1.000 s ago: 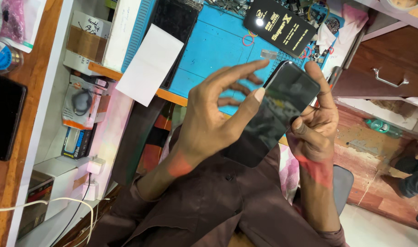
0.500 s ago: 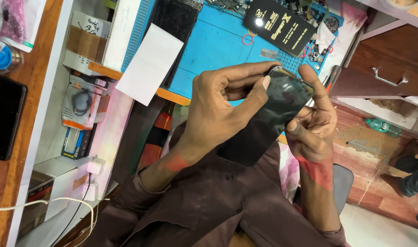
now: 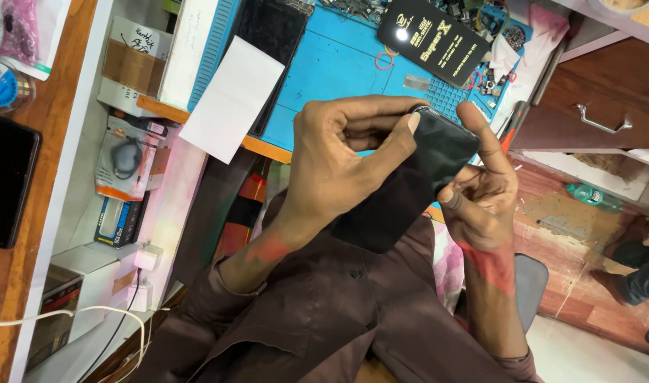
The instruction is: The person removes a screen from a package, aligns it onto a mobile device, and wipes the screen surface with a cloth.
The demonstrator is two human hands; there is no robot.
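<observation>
Both hands are sharing the grip on a black phone: the left hand is curling its fingers over the upper corner, thumb pressing on the dark face, while the right hand is cradling the opposite edge with its index finger running up the side. By my judgement the person is working at the top edge of the front glass, picking or smoothing something there, and that is calling for fine fingertip pressure with steady support underneath. Glossy, dark and unlit, the slab is tilting above the lap, clear of the blue mat on the counter.
</observation>
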